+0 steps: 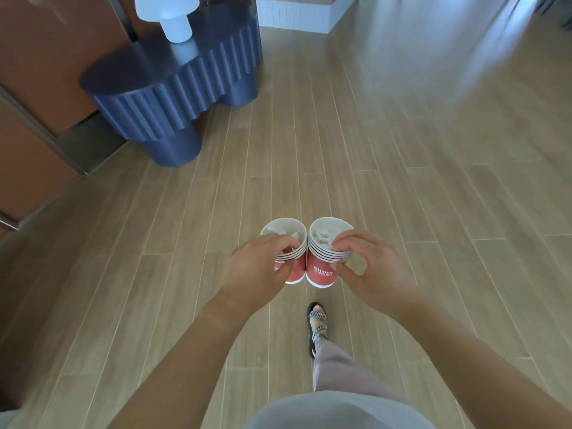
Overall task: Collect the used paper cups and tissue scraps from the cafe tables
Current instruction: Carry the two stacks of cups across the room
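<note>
Two stacks of nested red paper cups are held side by side in mid-air, above the wooden floor (pixel 402 150) and in front of the person's body. The left cup stack (pixel 294 265) and the right cup stack (pixel 322 263) touch each other at the rims. Both stand roughly upright, with the open ends up. White print is visible on the red wall of the right stack. White tissue scraps (pixel 323 235) lie inside the top cup of the right stack, and more white scraps show in the top cup of the left stack.

The left hand (pixel 260 267) grips the left stack from its outer side. Its fingers (pixel 283 243) are curled over the rims, with the thumb on the red wall. The right hand (pixel 371 267) holds the right stack in the same way, with fingers on the rims and the thumb lower down.

Below the cups, one foot in a strapped sandal (pixel 317 326) rests on the floor, below a light trouser leg (pixel 340 370).

At upper left, well apart from the cups, stands a blue fluted worktop (pixel 154 66). It carries a white mushroom-shaped lamp (pixel 173 17).
</note>
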`<state>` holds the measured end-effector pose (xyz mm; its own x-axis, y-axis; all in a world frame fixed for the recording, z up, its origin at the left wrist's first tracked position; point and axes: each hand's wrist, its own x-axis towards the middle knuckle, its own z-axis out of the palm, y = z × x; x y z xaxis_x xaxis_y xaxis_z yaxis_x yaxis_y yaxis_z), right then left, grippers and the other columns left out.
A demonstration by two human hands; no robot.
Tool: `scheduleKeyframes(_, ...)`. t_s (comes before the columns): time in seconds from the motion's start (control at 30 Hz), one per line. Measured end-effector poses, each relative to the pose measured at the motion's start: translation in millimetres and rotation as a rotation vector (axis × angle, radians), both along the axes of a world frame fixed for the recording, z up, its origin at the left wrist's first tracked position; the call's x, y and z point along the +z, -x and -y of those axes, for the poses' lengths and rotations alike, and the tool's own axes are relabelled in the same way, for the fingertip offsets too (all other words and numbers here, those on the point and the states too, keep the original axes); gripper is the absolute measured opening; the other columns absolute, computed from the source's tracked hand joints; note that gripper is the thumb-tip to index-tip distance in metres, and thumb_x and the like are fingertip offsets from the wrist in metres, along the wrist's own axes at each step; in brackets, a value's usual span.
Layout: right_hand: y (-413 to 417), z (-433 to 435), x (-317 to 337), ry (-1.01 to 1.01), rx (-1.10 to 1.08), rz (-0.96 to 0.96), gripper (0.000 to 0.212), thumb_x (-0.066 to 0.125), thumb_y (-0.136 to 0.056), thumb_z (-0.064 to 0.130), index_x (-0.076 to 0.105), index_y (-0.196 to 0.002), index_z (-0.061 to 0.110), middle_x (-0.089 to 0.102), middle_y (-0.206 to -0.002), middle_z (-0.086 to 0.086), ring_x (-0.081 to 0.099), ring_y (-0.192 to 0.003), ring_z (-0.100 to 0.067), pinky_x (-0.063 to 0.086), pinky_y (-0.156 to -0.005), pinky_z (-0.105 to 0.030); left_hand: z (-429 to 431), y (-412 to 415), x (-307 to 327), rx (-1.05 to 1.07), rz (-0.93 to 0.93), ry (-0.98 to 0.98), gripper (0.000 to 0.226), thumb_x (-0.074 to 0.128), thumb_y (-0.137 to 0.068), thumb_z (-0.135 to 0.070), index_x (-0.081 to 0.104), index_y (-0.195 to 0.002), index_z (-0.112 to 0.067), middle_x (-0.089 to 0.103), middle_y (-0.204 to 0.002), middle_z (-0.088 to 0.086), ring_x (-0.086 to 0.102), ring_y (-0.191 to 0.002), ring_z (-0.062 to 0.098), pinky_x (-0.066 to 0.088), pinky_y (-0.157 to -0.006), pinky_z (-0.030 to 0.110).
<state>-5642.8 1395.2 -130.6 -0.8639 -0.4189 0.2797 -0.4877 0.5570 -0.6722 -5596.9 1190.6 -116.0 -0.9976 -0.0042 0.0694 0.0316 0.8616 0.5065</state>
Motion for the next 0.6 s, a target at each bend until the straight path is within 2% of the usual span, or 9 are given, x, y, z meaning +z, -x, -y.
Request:
scheduleKeyframes(0.13,109,37,-1,-0.024,0.052,0.017,0.028,0.071,-0.070,0.003,0.064,-0.091,0.020,0.058,-0.098,0.017,0.049,-0.097,0.003,0.033,-0.082,0.000,36,101,1,0.036,0.007,-0.019,0.018,0.062,-0.080,-0.019,0.062,-0.096,-0.027,0.065,-0.095,-0.014,0.058,-0.092,0.015,0.046,-0.083,0.038)
scheduleKeyframes(0.2,161,56,3,-0.050,0.086,0.024,0.027,0.069,-0.071,0.004,0.063,-0.091,0.021,0.057,-0.098,0.019,0.047,-0.097,0.005,0.033,-0.080,0.001,53,147,5,0.065,0.001,-0.029,0.017,0.062,-0.080,-0.019,0.063,-0.094,-0.027,0.065,-0.092,-0.014,0.058,-0.090,0.015,0.046,-0.081,0.037)
scheduleKeyframes(0.27,208,75,7,-0.057,0.111,0.010,0.026,0.070,-0.070,0.003,0.063,-0.090,0.019,0.059,-0.098,0.016,0.052,-0.097,-0.002,0.036,-0.081,-0.005,69,188,10,0.084,0.000,-0.034,0.014,0.061,-0.080,-0.022,0.063,-0.093,-0.028,0.065,-0.091,-0.014,0.057,-0.088,0.013,0.046,-0.078,0.034)
scheduleKeyframes(0.37,268,102,11,-0.039,0.130,-0.018,0.026,0.071,-0.069,0.002,0.063,-0.088,0.018,0.061,-0.096,0.013,0.058,-0.094,-0.011,0.045,-0.080,-0.022,94,247,14,0.105,0.006,-0.035,0.015,0.059,-0.080,-0.027,0.062,-0.095,-0.029,0.065,-0.094,-0.014,0.057,-0.091,0.012,0.045,-0.078,0.030)
scheduleKeyframes(0.5,339,144,6,-0.038,0.145,0.010,0.024,0.070,-0.071,0.005,0.061,-0.087,0.021,0.060,-0.098,0.015,0.058,-0.096,-0.012,0.049,-0.080,-0.029,135,314,11,0.140,-0.001,-0.012,0.019,0.060,-0.079,-0.027,0.063,-0.098,-0.031,0.064,-0.095,-0.014,0.055,-0.091,0.011,0.037,-0.072,0.022)
scheduleKeyframes(0.6,393,189,1,-0.055,0.178,0.013,0.024,0.070,-0.071,0.007,0.060,-0.087,0.022,0.061,-0.098,0.015,0.058,-0.096,-0.011,0.048,-0.080,-0.027,178,360,5,0.153,-0.011,-0.020,0.019,0.060,-0.079,-0.028,0.062,-0.097,-0.032,0.065,-0.093,-0.014,0.056,-0.089,0.012,0.038,-0.069,0.023)
